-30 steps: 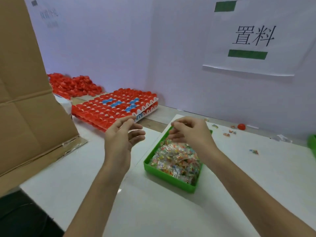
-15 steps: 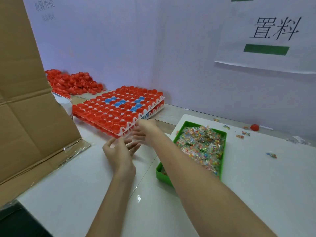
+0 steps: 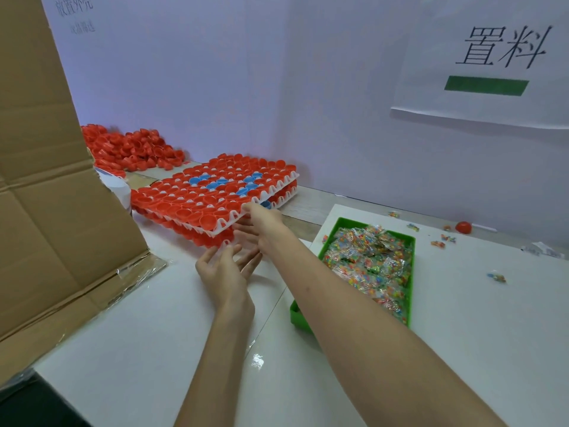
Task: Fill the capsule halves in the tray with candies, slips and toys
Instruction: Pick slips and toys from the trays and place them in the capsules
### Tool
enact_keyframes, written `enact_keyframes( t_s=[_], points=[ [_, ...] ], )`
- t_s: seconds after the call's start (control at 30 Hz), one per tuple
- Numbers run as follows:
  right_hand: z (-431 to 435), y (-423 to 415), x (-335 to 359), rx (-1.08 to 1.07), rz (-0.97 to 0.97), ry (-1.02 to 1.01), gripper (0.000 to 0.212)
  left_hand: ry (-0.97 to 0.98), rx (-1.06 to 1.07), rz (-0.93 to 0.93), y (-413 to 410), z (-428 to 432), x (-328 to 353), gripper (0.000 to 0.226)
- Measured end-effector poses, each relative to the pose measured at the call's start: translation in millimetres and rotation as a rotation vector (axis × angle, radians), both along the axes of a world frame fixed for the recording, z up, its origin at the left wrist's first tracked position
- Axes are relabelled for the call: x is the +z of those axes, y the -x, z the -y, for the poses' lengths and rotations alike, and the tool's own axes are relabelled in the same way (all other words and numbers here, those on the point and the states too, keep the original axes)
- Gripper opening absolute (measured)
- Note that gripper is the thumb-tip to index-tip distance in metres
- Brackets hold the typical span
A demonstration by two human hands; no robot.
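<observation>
Two white trays of red and blue capsule halves are stacked at the back left of the white table; the top tray (image 3: 271, 188) sits on the lower tray (image 3: 288, 195). My right hand (image 3: 261, 224) reaches to the top tray's near edge, thumb on its rim and fingers under it, pinching it. Just before the stack's near corner is my left hand (image 3: 226, 269), fingers spread and straight, holding nothing. A green bin (image 3: 337, 224) of wrapped candies (image 3: 369, 260) stands to the right of my right forearm.
A large cardboard box flap (image 3: 46, 180) stands close on the left. Loose red capsule halves (image 3: 135, 146) are heaped behind the trays against the wall. A lone red half (image 3: 462, 227) and scattered candies (image 3: 443, 240) lie at the back right.
My right hand left the candy bin and crossed left to the top tray's edge. My left hand dropped and moved forward toward the stack's corner. The view swung left.
</observation>
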State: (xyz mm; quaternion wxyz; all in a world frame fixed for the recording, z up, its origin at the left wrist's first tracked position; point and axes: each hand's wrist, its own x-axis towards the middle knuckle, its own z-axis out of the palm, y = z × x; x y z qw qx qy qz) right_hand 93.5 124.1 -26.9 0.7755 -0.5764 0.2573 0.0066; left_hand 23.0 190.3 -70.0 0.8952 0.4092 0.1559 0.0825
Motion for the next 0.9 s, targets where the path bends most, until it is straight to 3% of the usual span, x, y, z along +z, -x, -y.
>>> enact_keyframes(
  t_s=[0.13,0.33,0.53,0.9],
  points=[
    [0,1,2,0.040,0.022,-0.009,0.030,-0.012,-0.004,0.000,0,0,-1,0.025],
    [-1,-2,-3,0.021,0.040,0.034,0.027,0.001,0.002,-0.001,-1,0,-1,0.025],
    [-7,-5,1,0.014,0.039,-0.074,0.019,0.052,0.013,-0.012,-3,-3,-1,0.024],
    [-12,-8,-6,-0.092,0.105,-0.141,0.037,0.071,-0.006,-0.015,-4,-3,-2,0.030]
  ],
)
